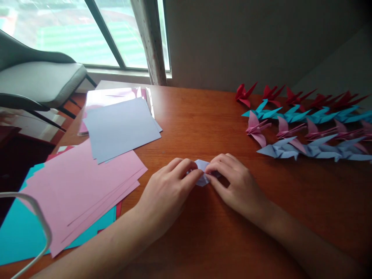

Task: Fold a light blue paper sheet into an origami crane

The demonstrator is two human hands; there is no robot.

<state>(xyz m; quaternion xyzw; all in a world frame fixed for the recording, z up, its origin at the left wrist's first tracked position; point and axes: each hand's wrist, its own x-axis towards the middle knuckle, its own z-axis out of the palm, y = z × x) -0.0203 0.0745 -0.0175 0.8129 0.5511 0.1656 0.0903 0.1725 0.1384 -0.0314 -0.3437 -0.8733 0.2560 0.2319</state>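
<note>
A small folded piece of pale blue-grey paper [202,166] is held just above or on the wooden table, between both hands. My left hand [171,182] pinches its left side, thumb and fingertips together. On the right side of the paper, my right hand [234,180] grips it between thumb and fingers. The paper's outer ends are partly hidden behind the fingers. Right of the hands, folded paper cranes stand in rows: grey-blue cranes [279,149] nearest, then pink cranes [255,130], turquoise cranes [263,112] and red cranes [244,94] at the back.
Grey-blue sheets [123,126] overlap a shiny plastic packet [112,95] at the back left. Pink sheets [87,182] lie over turquoise sheets [17,228] at the left. A white cable [43,223] curves over them. Beyond the wooden table [186,120] stand a chair [43,77] and a window.
</note>
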